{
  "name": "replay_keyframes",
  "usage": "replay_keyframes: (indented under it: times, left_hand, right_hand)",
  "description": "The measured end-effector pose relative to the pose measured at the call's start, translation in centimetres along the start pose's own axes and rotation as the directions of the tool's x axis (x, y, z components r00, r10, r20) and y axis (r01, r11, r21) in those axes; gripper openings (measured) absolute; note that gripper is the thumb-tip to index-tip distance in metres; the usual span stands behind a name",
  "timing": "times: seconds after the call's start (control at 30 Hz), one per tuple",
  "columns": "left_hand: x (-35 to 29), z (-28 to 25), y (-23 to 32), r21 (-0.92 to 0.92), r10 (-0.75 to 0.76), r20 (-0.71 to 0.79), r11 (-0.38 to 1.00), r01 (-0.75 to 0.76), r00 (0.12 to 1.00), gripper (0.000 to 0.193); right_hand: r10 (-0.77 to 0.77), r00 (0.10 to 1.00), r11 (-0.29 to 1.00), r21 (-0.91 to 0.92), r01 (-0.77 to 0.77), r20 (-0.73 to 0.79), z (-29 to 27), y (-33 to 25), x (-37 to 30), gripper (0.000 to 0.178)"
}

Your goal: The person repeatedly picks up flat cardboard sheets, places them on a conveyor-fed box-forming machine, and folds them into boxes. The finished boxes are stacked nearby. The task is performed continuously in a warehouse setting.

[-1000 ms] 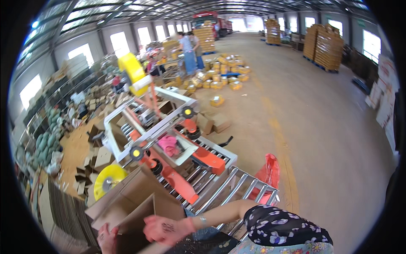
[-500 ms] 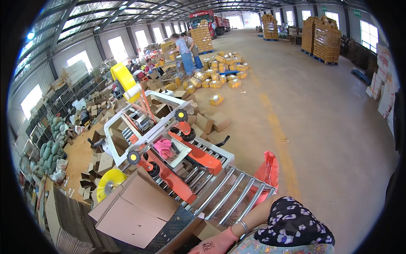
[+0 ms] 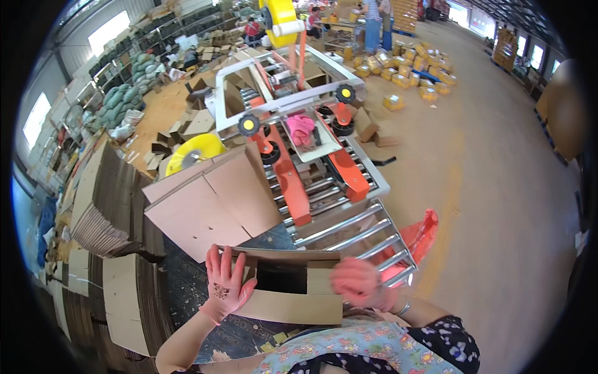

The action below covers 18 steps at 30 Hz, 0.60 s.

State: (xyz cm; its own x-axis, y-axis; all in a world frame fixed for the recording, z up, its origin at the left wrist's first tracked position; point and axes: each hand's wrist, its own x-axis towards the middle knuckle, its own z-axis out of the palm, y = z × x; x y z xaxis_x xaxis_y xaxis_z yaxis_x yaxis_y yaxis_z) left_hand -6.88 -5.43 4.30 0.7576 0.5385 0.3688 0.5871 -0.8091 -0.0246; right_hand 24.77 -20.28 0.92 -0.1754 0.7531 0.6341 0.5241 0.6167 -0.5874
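Observation:
A small brown cardboard box lies in front of me with its end flaps folded in; a dark gap shows between them. One long flap stands raised at its far side, and another leans toward me. On its left end rests my left hand in a pink glove, open, fingers stretched and lying against the cardboard. Over the right end is my right hand, also gloved in pink. Its fingers are curled but smeared by motion, so I cannot tell whether they grip anything.
Beyond the box stands a roller conveyor with an orange-and-white taping machine. A larger flattened-looking carton leans left of it, beside stacked cardboard sheets. A red bag hangs at the conveyor's right; yellow-taped parcels lie farther off.
My view has turned down and left. My left hand has come into view on the box. My right hand, earlier low at the box's edge, is now over its right end.

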Motion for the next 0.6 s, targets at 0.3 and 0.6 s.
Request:
replay_keyframes:
  times: [0.3,0.6]
  left_hand:
    - [-2.7,0.8,-0.8,-0.192,-0.221,-0.273,0.966,0.173,0.936,0.063]
    - [20.6,6.9,6.5,-0.809,-0.009,0.503,0.346,0.475,0.864,0.07]
  right_hand:
    - [0.0,0.978,1.0,0.002,0.0,0.21,2.0,-3.2,-0.7,0.043]
    - [0.208,0.878,0.847,-0.369,-0.382,-0.431,-5.0,0.1,-6.5,0.023]
